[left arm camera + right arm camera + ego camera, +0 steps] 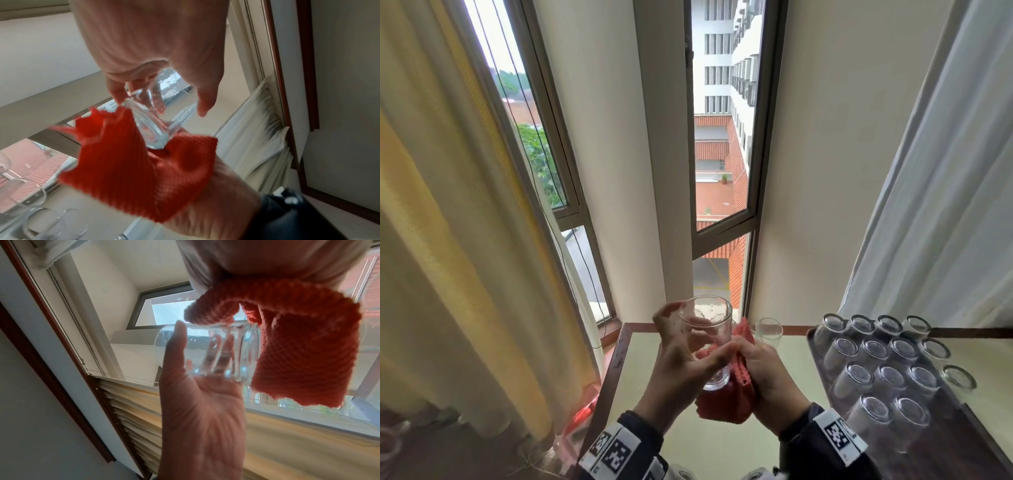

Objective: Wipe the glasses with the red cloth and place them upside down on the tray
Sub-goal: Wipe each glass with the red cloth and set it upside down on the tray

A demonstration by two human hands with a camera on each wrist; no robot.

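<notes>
Wiping in progress: clear drinking glass (707, 342) held mouth-up above the table (640, 383), near its front-left part. Left hand (681, 363) curled about the glass wall, thumb on the near side, fingers seen through the glass from the right wrist. Right hand (763, 373) bunched round the red cloth (736, 387), cloth pressed against the lower wall and thick base.

Judged as mid-wipe, outside and base only; inside probably yet to be done. Best done by turning the glass with the left fingers while keeping the cloth pressed flat, then pushing a cloth corner down into the bowl. Droplets noted on the upper wall, so rim worth a pass. Grip kept low and firm, since wet glass likely slippery.

Tray (822, 377) at right already carrying rows of inverted glasses (887, 373); another upright glass (768, 330) waiting behind the hands.
</notes>
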